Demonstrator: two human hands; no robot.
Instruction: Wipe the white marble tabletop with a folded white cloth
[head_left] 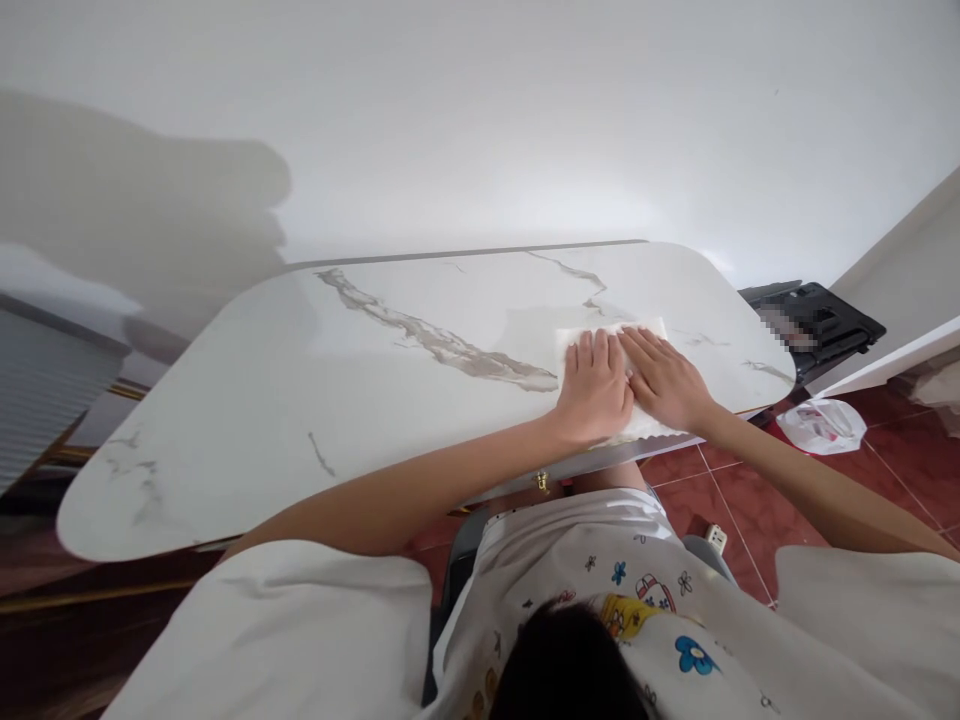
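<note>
- The left hand [596, 385] lay flat, palm down, on a white sheet [646, 425]; its fingers were extended side by side, not curled around anything.
- The right hand [667, 380] lay flat on the same sheet, palm down, fingers extended and pointing up and to the left.
- The two hands were close beside each other, thumb sides inward; whether the thumbs touched could not be told.
- The sheet was spread on the right-hand part of the table [255, 400], its lower part reaching the near edge. Most of its middle was hidden under the hands; whether it was cloth or paper could not be determined.
- The table had a white top with grey-brown veining and rounded corners. Its far edge ran along a white wall [480, 120], on which a shadow [150, 190] fell at the left.
- A black object [840, 325], partly pixelated, was noted beyond the right end.
- A white plastic bag [821, 425] was on the red tiled floor [690, 490], right of the table.
- A ribbed grey panel [52, 390] was at the far left.
- The person wore a light top [577, 550] with printed flowers.
</note>
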